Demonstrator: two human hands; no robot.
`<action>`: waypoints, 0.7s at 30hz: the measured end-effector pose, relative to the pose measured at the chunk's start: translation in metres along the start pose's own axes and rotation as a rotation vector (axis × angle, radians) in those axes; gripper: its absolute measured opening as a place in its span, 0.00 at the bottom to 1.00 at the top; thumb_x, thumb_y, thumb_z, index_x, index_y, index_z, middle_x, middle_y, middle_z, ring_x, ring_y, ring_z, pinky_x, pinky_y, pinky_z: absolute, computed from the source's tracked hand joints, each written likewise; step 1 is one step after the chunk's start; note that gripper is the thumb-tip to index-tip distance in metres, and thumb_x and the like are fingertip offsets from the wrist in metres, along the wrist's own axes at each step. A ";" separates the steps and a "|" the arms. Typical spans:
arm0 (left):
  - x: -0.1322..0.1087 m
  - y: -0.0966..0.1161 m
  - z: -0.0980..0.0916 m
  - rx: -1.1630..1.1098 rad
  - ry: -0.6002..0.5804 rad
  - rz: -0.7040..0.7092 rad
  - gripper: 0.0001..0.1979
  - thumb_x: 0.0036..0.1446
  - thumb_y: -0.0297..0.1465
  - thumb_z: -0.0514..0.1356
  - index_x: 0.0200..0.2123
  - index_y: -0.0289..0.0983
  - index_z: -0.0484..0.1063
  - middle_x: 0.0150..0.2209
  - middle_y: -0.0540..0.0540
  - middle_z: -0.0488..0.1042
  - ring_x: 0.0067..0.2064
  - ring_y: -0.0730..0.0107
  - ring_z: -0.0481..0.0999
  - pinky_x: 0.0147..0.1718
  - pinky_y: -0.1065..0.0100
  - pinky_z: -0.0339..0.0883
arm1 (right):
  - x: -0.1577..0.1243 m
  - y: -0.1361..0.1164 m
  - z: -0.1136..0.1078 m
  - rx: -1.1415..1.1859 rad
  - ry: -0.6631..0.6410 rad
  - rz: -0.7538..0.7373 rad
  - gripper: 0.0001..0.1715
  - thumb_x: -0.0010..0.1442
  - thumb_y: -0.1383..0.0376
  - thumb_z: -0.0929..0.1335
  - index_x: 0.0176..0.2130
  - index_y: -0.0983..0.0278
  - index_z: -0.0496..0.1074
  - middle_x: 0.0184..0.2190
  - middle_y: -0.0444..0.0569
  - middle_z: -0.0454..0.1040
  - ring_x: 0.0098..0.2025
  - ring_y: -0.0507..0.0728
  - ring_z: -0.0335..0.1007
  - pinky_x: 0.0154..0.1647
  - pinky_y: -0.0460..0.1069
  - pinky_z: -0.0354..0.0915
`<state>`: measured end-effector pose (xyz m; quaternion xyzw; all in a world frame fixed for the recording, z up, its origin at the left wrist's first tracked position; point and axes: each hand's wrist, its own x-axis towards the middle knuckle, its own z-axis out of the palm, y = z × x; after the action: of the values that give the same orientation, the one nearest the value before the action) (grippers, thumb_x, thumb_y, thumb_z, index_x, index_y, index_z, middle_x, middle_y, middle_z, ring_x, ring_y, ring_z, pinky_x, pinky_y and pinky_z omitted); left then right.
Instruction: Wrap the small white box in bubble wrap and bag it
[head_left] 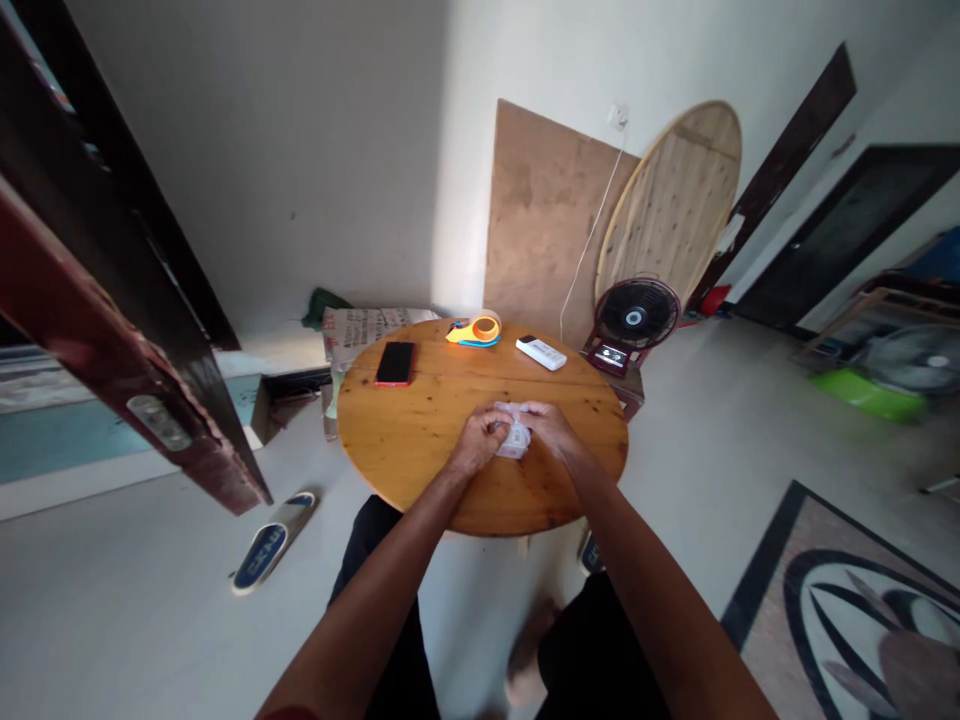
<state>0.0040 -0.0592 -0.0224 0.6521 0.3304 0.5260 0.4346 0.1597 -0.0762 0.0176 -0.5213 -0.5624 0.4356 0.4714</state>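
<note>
A small clear plastic packet with printing [514, 441] is held over the round wooden table [405, 440], close to its front middle. My left hand [480, 438] pinches the packet's left side with thumb and fingers. At its upper right, my right hand [546, 424] grips the packet's edge, fingers closed on the plastic. What lies inside the packet is too small to make out.
Behind my hands lie a phone with a red edge [395, 364], an orange tape dispenser [478, 330] and a white remote-like device [541, 352]. A black fan [637, 315] stands beyond the table's right edge. A slipper [273, 545] is on the floor at left.
</note>
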 end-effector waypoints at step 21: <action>-0.007 0.009 -0.002 0.579 0.071 0.196 0.10 0.51 0.24 0.60 0.34 0.42 0.80 0.39 0.46 0.73 0.43 0.64 0.69 0.47 0.61 0.61 | 0.010 0.004 0.005 -0.026 0.099 -0.033 0.12 0.44 0.59 0.71 0.28 0.66 0.75 0.25 0.44 0.75 0.25 0.51 0.64 0.26 0.46 0.59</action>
<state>0.0001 -0.0688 -0.0167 0.7588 0.4169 0.4719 0.1662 0.1559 -0.0659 0.0133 -0.5389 -0.5526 0.3941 0.4988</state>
